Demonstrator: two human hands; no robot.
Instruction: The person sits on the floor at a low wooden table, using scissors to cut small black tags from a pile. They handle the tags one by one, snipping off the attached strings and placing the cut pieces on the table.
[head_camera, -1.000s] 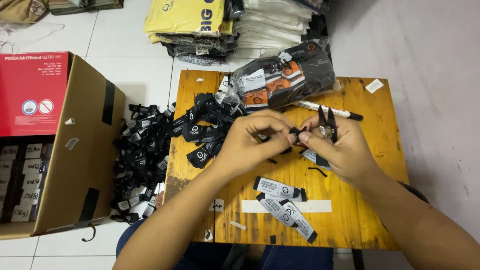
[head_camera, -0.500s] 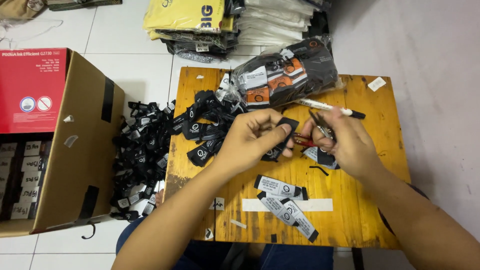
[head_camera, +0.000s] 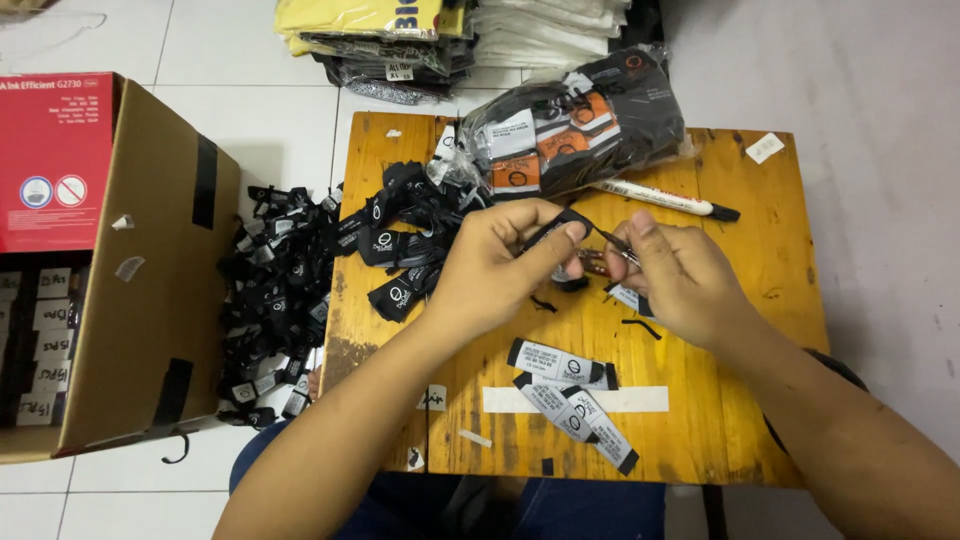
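Between both hands' grip: black label (head_camera: 556, 226), above table (head_camera: 760, 300).

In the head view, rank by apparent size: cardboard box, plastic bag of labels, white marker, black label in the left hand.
1. cardboard box
2. plastic bag of labels
3. white marker
4. black label, partly hidden by the left hand

Counts: 1 wooden table (head_camera: 760, 400). 1 cardboard box (head_camera: 150, 290), left. 1 white marker (head_camera: 665, 198), far side. 1 clear bag of labels (head_camera: 575, 120). 3 flat labels (head_camera: 575, 400) at the near edge. 1 white tape strip (head_camera: 640, 399). Loose black labels (head_camera: 300, 280) in the left pile: too many to count. 2 hands.
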